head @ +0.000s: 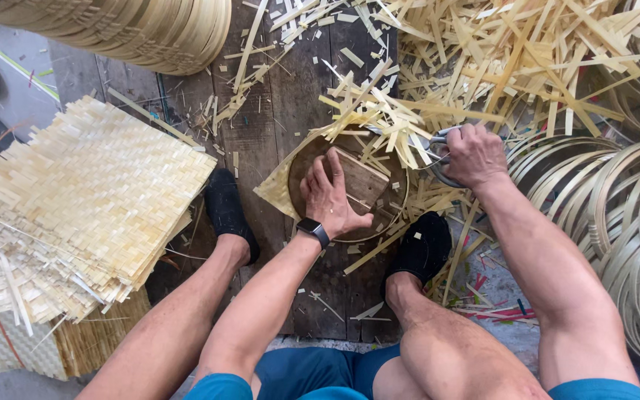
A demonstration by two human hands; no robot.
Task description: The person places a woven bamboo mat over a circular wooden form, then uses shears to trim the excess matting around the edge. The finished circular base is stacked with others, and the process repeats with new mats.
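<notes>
The left hand [331, 194] lies flat, fingers spread, pressing a wooden block [360, 180] onto the woven mat [277, 189] over a round hoop [401, 194]. The right hand [474, 154] is closed on scissors [438, 148] — blades toward the mat's right edge, just beside it.

We look down on a platform of dark, weathered wooden planks [290, 111] laid over a grey concrete floor [16, 89]. At its left edge sits a thick stack of pale woven bamboo mats [90, 207], resting on a woven panel with an orange stripe [1, 333]. Loose pale bamboo offcut strips [527, 52] pile up at the far right corner. Coiled hoops of bent bamboo [624, 222] fill the right edge, more curved strips [142, 26] the far left. Light is soft, even daylight.
</notes>
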